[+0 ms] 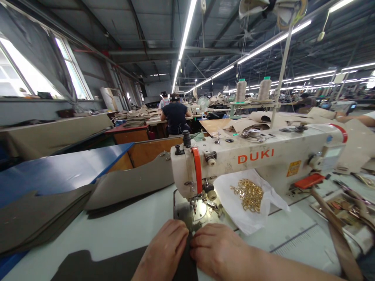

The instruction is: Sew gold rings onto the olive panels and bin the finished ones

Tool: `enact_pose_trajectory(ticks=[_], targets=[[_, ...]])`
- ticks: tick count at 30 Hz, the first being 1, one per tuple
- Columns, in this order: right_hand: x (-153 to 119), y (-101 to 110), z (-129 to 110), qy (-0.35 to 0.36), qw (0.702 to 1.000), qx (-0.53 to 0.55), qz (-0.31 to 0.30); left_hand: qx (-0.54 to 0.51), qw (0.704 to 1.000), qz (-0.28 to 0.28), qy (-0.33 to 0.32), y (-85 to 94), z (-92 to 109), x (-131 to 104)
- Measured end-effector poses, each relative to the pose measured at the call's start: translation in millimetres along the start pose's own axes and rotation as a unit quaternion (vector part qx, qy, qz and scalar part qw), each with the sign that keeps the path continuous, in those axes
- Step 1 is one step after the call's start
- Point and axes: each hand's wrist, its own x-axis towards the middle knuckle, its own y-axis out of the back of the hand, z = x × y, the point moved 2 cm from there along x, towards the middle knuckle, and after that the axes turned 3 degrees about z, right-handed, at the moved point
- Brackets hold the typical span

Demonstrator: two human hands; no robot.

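A dark grey-brown cut piece (108, 265) lies at the front edge of the pale table, in front of the sewing machine (228, 156). My left hand (166, 249) is closed on this piece, with its fingers bent just before the needle area. Close beside it on the right, my right hand (218, 248) has its fingers pressed together at the piece's right edge; its fingertips are partly hidden. The lit metal needle plate (200, 208) shows just beyond both hands. Gold-coloured rings (250, 195) lie heaped on a white sheet (231, 208) to the right of the needle.
Stacked dark pieces (131, 183) lie on the left, partly over a blue-edged surface (70, 166). A box of small parts (345, 210) and a brown strap (336, 234) are at right. Thread cones (240, 91) stand behind the machine. A person in dark clothing (176, 115) sits farther back.
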Motion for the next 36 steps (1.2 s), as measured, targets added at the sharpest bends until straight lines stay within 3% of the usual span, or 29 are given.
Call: enact_pose_trajectory(ticks=[18,30,36], targets=[[3,5,-1,-0.032,0.999,-0.019,0.01,-0.007,1.0,-0.03,0.008,-2.3,-2,-3],[2,-5,0,-0.037,0.997,-0.062,-0.025,-0.012,1.0,-0.006,0.001,8.1,-1,-4],[5,-1,4,-0.028,0.996,-0.078,-0.044,-0.012,1.0,-0.006,-0.007,3.6,-3,0]])
